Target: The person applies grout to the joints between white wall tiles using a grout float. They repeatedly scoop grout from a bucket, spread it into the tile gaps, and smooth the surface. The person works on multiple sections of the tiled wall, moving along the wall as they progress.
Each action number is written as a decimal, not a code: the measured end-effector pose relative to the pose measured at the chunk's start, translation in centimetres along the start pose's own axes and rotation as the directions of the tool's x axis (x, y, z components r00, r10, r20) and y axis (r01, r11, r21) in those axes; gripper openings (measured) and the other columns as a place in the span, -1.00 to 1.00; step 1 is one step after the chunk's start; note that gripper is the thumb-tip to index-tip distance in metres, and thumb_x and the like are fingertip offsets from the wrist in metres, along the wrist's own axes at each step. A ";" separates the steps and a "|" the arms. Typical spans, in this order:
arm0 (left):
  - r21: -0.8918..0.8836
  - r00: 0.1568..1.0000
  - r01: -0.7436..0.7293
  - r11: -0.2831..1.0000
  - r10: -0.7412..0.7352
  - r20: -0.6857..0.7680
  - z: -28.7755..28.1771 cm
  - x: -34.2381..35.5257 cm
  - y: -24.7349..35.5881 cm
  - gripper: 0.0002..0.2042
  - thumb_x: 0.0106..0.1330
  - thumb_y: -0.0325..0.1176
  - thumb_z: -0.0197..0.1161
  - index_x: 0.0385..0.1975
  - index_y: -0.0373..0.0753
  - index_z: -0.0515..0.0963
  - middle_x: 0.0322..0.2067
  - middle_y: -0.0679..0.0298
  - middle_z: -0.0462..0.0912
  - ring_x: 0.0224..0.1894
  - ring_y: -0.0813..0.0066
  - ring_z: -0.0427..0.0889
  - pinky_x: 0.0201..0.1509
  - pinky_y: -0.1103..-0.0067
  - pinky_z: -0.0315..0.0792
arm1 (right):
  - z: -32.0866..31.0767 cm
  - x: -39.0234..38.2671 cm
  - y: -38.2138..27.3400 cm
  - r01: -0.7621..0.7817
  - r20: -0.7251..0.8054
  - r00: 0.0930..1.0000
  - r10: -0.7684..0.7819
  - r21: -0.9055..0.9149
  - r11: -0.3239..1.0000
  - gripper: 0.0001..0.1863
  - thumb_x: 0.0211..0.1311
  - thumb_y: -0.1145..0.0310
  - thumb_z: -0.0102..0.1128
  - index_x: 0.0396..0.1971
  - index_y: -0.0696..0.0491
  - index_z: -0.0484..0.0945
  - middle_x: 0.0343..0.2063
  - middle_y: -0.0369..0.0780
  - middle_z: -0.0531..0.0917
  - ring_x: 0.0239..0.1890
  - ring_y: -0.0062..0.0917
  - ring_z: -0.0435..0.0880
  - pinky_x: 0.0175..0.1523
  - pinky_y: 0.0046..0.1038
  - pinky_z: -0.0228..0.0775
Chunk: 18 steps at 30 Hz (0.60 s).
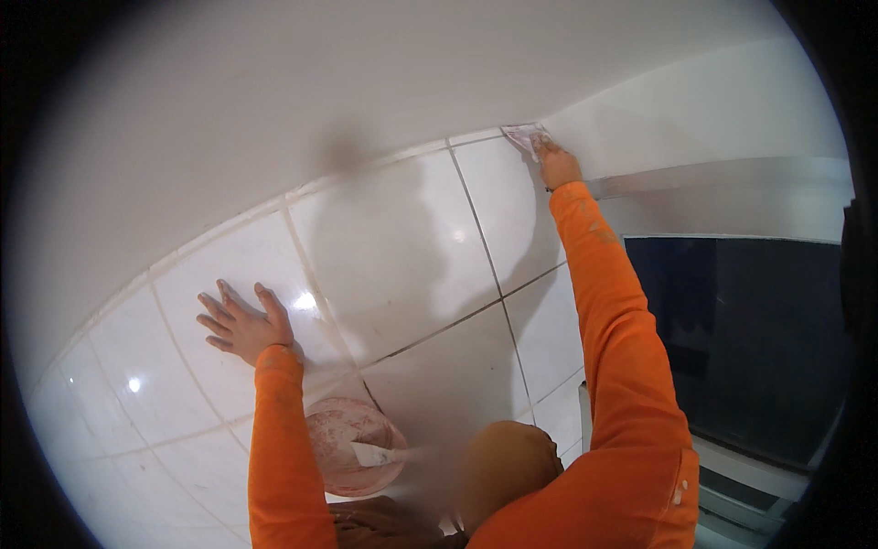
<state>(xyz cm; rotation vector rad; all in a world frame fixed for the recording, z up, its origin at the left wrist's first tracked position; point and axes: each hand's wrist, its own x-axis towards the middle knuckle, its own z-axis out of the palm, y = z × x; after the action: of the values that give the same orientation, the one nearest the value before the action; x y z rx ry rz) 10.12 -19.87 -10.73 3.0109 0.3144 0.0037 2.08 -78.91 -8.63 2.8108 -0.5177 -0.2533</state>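
My right hand [558, 165] is closed on a pale, flat spreader [524, 137]. The spreader's blade lies in the far corner, where the white tiles [393, 252] meet the plain pale surface. My fingers hide part of the spreader, so its handle cannot be made out. Flat on a tile to the left rests my left hand [245, 322], its fingers spread and nothing in it. Dark joint lines run between the tiles near my right arm, while those around my left hand look light and filled.
Between my arms stands a pinkish, smeared bucket [320, 430] with a white-bladed tool [370, 454] in it. A dark panel [732, 329] under a pale ledge [732, 197] borders the right side. A tan rounded shape [512, 462], perhaps my knee, is at the bottom.
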 end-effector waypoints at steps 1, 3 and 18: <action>0.018 1.000 0.001 1.000 -0.001 -0.014 0.2 0.3 -0.2 -0.27 0.43 0.16 -0.08 0.53 -0.09 0.11 0.57 0.06 -0.10 0.60 -0.15 -0.25 0.58 -0.05 -0.33 | 0.8 -0.1 -0.9 0.022 0.006 1.000 -0.022 -0.043 0.999 -0.35 0.22 0.47 0.07 0.38 0.03 0.35 0.35 -0.04 0.44 0.19 -0.14 0.61 0.20 -0.21 0.54; 0.021 1.000 0.000 1.000 0.001 -0.021 0.7 0.1 -0.1 -0.27 0.43 0.16 -0.07 0.53 -0.07 0.11 0.57 0.06 -0.09 0.60 -0.14 -0.24 0.58 -0.05 -0.33 | 2.1 -0.3 -0.7 0.056 -0.025 0.998 -0.058 -0.076 0.996 -0.34 0.21 0.45 0.09 0.38 0.09 0.34 0.33 0.02 0.45 0.16 -0.13 0.63 0.15 -0.20 0.57; 0.022 1.000 0.011 1.000 -0.011 0.013 -0.7 -0.3 0.3 -0.28 0.45 0.17 -0.11 0.54 -0.07 0.09 0.57 0.06 -0.12 0.59 -0.16 -0.25 0.58 -0.06 -0.31 | -6.4 -4.3 -1.0 0.188 0.265 0.945 -0.190 0.034 0.982 -0.67 0.10 0.36 0.19 -0.12 0.10 0.67 -0.25 0.06 0.73 -0.29 -0.01 0.72 -0.11 -0.04 0.58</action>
<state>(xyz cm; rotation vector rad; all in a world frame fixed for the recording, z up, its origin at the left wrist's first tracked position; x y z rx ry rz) 9.87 -20.13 -9.95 3.0299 0.3323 -0.0210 -0.16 -74.91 -2.37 2.8515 -0.3018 -0.6789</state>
